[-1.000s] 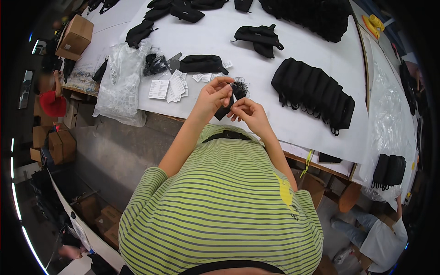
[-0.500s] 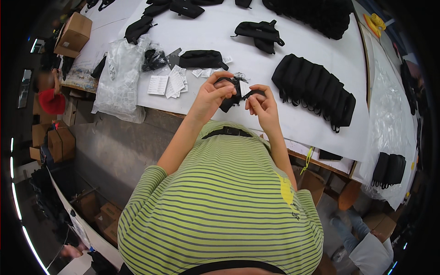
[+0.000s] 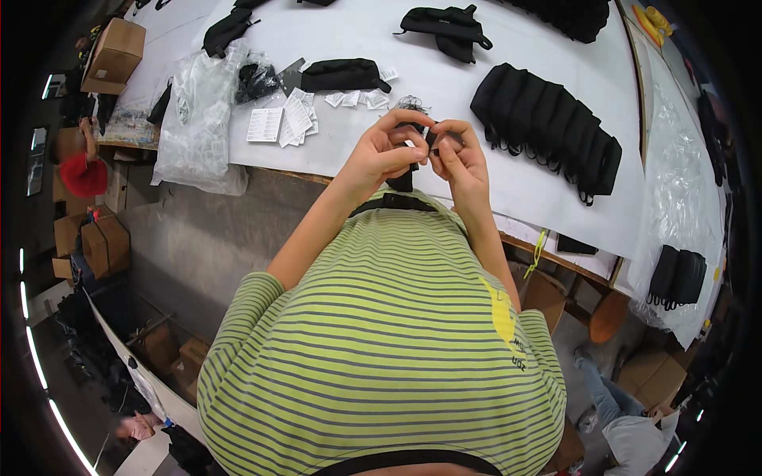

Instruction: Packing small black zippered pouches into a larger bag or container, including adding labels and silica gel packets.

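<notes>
Just past the table's near edge, my left hand [image 3: 384, 152] and my right hand [image 3: 463, 164] meet, fingertips almost touching. Both are closed in a pinch on a thin black strap [image 3: 433, 136], partly hidden by the fingers. More black material [image 3: 402, 182] hangs below my left hand. Behind the fingers lies a small tangle of dark strings [image 3: 410, 104]. A black pouch [image 3: 343, 74] lies beyond my left hand, with small white tags [image 3: 376, 99] in front of it. To the right of my right hand, several black pouches [image 3: 548, 127] lie overlapped in a row.
White printed cards [image 3: 264, 125] and a clear plastic bag [image 3: 190, 127] lie left on the white table [image 3: 333, 147]. A black bag [image 3: 444, 32] and a dark pile [image 3: 567, 17] are farther back. Cardboard boxes [image 3: 105, 244] stand at left. Other people are at both sides.
My hands have come together from slightly apart, bringing the two strap parts close. The table's things sit higher in the picture, mostly because the view has shifted.
</notes>
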`<action>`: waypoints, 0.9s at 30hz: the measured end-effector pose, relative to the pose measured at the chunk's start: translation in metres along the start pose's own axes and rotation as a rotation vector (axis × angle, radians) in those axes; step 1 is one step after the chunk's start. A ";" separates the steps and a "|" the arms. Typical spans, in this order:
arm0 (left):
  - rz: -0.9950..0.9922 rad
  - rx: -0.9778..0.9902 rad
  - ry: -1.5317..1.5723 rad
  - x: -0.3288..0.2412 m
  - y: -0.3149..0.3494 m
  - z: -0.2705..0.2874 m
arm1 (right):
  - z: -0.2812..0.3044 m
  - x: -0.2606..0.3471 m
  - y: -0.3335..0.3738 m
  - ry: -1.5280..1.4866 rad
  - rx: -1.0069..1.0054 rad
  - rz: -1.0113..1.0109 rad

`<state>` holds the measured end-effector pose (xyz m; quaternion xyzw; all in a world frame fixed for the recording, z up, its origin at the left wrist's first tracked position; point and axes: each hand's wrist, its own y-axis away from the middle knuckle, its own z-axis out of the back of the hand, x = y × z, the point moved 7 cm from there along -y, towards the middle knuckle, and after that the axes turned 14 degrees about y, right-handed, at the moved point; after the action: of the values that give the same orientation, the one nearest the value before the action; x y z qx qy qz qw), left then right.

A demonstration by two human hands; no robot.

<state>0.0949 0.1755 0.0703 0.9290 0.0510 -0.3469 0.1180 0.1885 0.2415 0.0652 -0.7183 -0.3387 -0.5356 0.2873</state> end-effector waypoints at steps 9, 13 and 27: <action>-0.122 -0.055 -0.178 -0.010 0.001 -0.007 | -0.004 0.010 0.002 0.011 -0.026 0.016; -0.130 -0.049 -0.217 -0.013 0.002 -0.013 | -0.003 0.010 0.003 0.011 -0.068 0.008; -0.207 0.041 -0.329 -0.010 -0.008 -0.004 | -0.008 0.018 -0.005 -0.004 0.037 -0.019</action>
<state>0.0886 0.1843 0.0786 0.8520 0.1190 -0.5051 0.0695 0.1836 0.2416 0.0852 -0.7107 -0.3557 -0.5305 0.2949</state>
